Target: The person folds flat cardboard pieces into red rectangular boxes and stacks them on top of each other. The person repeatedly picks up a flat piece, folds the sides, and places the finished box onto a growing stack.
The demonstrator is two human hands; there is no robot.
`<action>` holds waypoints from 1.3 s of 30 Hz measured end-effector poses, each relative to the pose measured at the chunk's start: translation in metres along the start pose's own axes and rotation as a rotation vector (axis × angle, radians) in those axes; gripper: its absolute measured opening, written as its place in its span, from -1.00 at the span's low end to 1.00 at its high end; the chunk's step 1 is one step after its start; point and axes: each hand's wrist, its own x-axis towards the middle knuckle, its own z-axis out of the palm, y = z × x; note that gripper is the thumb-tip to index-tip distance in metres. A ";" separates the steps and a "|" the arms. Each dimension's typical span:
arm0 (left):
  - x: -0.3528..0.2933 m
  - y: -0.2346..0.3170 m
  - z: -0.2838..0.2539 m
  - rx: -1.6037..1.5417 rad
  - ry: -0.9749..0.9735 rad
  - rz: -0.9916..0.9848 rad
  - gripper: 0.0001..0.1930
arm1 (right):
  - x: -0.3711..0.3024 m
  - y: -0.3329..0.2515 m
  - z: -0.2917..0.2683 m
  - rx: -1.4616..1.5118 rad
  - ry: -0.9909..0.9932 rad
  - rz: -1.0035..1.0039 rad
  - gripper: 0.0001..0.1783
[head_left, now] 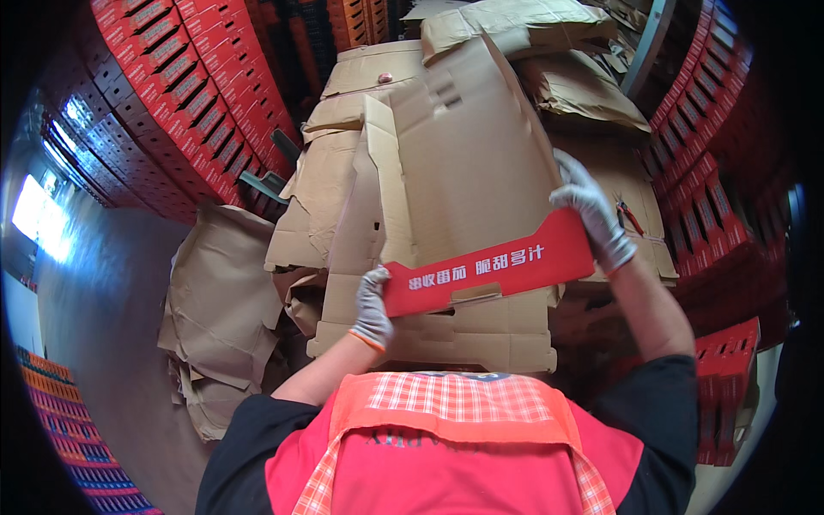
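Packing workshop or carton warehouse: tall red box stacks (202, 94) both sides, loose brown cardboard (223, 266) piled up, brown-paper bundles (515, 27) at back, grey floor (112, 318), multicoloured stacks (69, 429) lower left.

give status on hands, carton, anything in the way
Left hand grips red panel, left end; right hand, right end. Carton brown inside showing. Red-handled pliers nearby, right of right hand.

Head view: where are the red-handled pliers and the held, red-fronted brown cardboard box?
Red-handled pliers (633, 221), head view: on a handle.
Red-fronted brown cardboard box (475, 163), head view: on the brown inner panel.
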 end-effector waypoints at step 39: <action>-0.017 0.087 0.255 2.075 -1.005 1.004 -0.18 | 0.035 -0.065 0.058 -1.675 0.018 -0.528 -0.65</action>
